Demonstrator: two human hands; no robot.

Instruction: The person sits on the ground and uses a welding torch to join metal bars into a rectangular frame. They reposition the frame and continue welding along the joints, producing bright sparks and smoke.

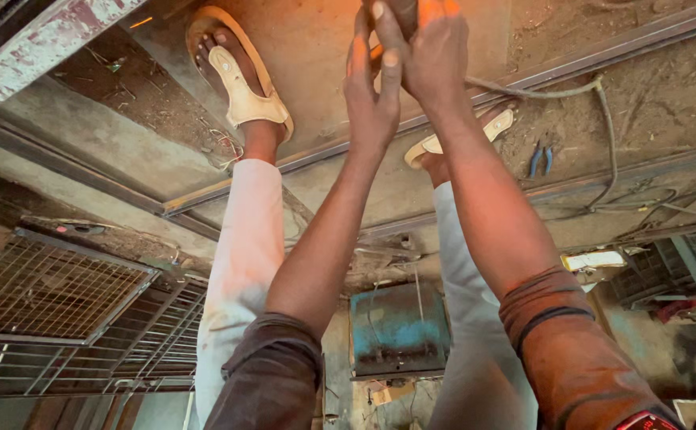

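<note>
Rough, dusty concrete floor (316,48) fills the upper frame, crossed by long grey metal bars (603,56). Wire-mesh metal grilles (45,287) lie at lower left. A worn blue metal box (400,330) sits at lower centre. Blue-handled pliers (541,159) rest at upper right.
</note>
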